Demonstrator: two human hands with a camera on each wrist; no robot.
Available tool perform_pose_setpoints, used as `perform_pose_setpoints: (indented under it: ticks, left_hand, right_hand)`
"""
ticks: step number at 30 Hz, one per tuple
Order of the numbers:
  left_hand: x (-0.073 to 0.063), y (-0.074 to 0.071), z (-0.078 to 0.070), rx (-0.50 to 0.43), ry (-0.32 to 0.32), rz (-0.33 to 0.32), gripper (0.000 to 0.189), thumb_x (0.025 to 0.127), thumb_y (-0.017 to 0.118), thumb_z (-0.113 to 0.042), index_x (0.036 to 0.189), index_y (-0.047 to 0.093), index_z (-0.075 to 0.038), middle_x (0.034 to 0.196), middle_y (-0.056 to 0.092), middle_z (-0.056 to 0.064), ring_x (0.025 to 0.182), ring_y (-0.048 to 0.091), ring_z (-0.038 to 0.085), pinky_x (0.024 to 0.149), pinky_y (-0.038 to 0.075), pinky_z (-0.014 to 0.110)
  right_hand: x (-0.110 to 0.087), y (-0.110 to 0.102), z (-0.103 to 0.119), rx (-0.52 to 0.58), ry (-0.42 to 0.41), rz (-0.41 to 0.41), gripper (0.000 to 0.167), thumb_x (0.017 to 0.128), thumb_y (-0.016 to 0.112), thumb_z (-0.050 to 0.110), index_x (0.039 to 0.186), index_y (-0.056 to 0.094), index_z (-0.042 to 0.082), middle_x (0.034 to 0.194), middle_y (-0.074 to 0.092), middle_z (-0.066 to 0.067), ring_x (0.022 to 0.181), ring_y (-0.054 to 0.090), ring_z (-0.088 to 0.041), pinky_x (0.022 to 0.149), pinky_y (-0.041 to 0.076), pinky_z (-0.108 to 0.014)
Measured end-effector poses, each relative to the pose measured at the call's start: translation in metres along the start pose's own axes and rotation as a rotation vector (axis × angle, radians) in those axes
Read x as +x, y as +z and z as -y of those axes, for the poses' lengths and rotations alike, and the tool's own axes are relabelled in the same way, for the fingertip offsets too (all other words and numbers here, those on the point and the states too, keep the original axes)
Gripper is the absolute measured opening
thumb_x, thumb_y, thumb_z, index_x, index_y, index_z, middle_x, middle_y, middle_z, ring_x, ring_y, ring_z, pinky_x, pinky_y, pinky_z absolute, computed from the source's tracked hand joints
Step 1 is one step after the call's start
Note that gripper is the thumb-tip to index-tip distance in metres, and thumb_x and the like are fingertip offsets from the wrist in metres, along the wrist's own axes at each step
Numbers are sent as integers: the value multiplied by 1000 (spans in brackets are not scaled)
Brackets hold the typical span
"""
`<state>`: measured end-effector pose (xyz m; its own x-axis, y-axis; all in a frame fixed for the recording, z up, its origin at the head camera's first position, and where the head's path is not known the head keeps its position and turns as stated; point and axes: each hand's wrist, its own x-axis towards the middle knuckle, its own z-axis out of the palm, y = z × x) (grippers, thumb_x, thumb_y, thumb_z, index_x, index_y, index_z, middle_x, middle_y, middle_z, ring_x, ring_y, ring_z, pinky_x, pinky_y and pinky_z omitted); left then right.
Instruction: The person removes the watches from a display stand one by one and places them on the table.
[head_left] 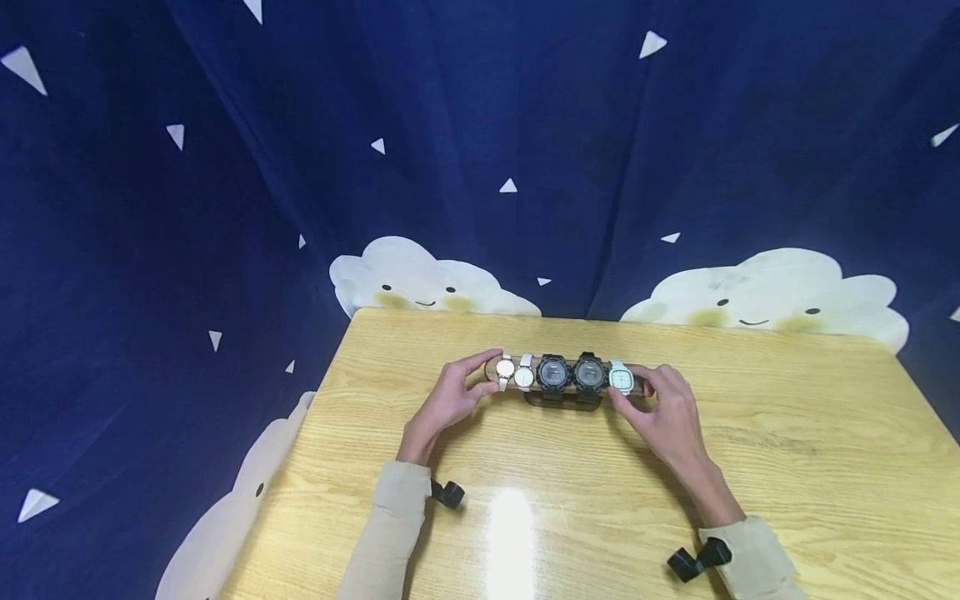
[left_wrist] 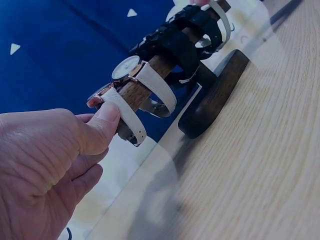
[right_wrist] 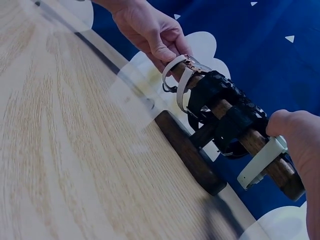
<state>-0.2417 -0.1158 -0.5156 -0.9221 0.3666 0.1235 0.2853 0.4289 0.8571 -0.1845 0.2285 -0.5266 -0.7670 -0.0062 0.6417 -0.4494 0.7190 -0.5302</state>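
A dark wooden watch stand with a horizontal bar carries several wristwatches side by side. At the bar's left end, my left hand pinches a white-strapped wristwatch with a rose-gold case, thumb on its strap. Beside it hangs a second white-strapped wristwatch. Two chunky black wristwatches fill the middle. My right hand holds a mint-green wristwatch at the right end, its thumb at the near side and a finger behind; those far fingertips are partly hidden.
The stand is on a light wood table, towards its far edge. A dark blue curtain with white triangles and smiling clouds hangs behind and at the left. Black wrist mounts sit at both sleeves.
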Motion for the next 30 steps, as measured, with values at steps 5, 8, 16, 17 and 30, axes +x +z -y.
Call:
perform_pose_setpoints:
  ticks: [5, 8, 16, 17, 30]
  left_hand:
    - [1, 0, -1, -11, -1, -5, 63, 91, 78, -7, 150, 57, -15, 151, 58, 14, 118, 66, 30, 111, 50, 49]
    - [1, 0, -1, -1, 4, -11, 63, 91, 79, -8, 150, 59, -18, 149, 60, 12, 135, 58, 29, 118, 44, 48]
    - [0, -2, 0, -19, 4, 10, 62, 92, 77, -8, 150, 58, -18, 149, 59, 12, 138, 55, 29, 119, 41, 49]
    - [0, -2, 0, -18, 2, 12, 62, 93, 77, -9, 150, 58, -18, 150, 59, 11, 138, 56, 28, 120, 41, 48]
    - [0, -5, -1, -1, 3, 40, 59, 97, 75, -13, 152, 55, -15, 152, 57, 8, 147, 46, 29, 123, 35, 47]
  right_hand:
    - [-1, 0, 0, 10, -5, -23, 40, 75, 90, 12, 109, 76, -3, 75, 53, -6, 74, 40, -14, 67, 29, -25]
    - [-1, 0, 1, 20, -12, -33, 39, 75, 90, 11, 109, 76, -2, 75, 52, -6, 74, 41, -16, 67, 30, -26]
    - [0, 0, 0, 14, -25, -49, 35, 74, 89, 10, 105, 77, -2, 73, 51, -4, 72, 39, -14, 66, 29, -26]
    - [0, 0, -1, 11, -26, -50, 35, 74, 89, 10, 105, 77, -2, 72, 51, -6, 72, 39, -14, 66, 29, -26]
    - [0, -1, -1, 4, -21, -53, 34, 75, 87, 11, 104, 77, -2, 71, 52, -10, 69, 44, -24, 63, 29, -24]
